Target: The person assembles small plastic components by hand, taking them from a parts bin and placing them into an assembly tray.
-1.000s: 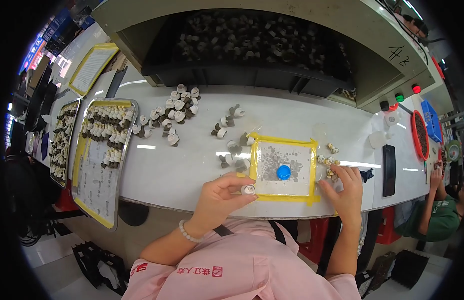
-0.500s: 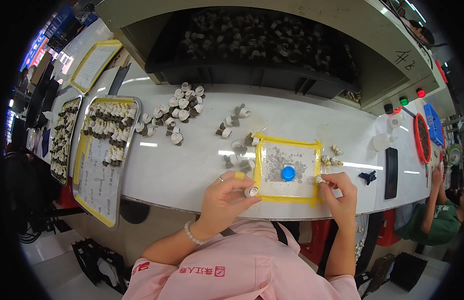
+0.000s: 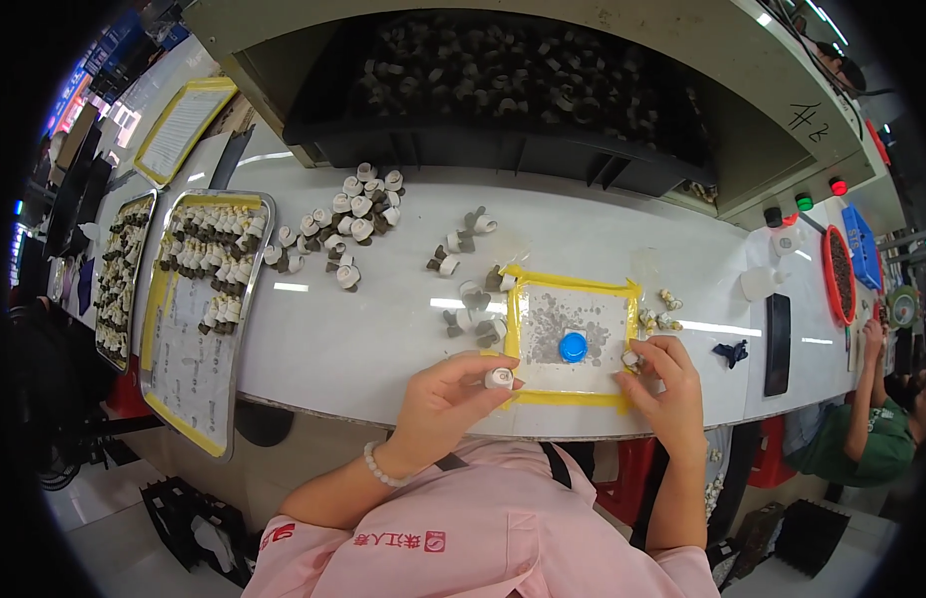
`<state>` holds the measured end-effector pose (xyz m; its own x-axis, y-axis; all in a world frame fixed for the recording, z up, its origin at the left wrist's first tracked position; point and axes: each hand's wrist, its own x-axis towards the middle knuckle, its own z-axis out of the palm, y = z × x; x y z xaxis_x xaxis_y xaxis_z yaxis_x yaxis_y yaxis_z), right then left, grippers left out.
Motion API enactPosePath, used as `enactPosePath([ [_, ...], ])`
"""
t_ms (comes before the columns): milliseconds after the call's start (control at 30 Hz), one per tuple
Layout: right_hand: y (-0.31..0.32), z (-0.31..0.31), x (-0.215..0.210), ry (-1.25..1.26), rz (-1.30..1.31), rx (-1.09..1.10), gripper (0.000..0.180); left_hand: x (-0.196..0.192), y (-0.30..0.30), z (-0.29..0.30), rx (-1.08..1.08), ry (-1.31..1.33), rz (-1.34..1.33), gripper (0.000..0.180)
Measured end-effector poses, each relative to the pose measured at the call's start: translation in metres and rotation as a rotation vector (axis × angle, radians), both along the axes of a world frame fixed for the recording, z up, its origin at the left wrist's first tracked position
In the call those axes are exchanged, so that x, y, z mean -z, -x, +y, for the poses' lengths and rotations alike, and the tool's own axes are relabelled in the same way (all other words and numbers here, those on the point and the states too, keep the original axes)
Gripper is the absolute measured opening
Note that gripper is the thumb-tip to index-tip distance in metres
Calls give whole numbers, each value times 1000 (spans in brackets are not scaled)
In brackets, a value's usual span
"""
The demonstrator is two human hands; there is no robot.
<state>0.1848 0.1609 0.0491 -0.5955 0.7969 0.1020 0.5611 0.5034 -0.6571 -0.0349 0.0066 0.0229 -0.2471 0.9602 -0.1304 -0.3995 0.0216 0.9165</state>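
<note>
Presently, the left hand [image 3: 455, 392] pinches a white cup [image 3: 499, 379], round end facing up. Well apart, to its right, the right hand [image 3: 670, 387] pinches a smaller pale piece [image 3: 631, 360]; the blue cap [image 3: 573, 347] lies between them, slightly nearer the right hand.

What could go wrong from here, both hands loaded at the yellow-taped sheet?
1. Left hand pinches a small white cup-shaped part near the white tabletop's front edge; if the grip slips, it might roll off.
2. Right hand holds a small pale piece near loose white-and-yellow pieces; if dropped, it might mix in.
3. A round blue cap sits between the hands; either might bump it.
</note>
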Motion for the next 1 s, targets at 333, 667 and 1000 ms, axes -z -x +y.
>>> enactPosePath([
  [333,3,6,12,-217,-49,-71,25,10,-8,1,77,86,-219,26],
  [667,39,7,-4,-218,65,-317,22,16,-10,5,27,61,-320,22],
  [1000,55,9,-9,-352,-151,-457,19,20,-9,3,29,10,-341,23],
])
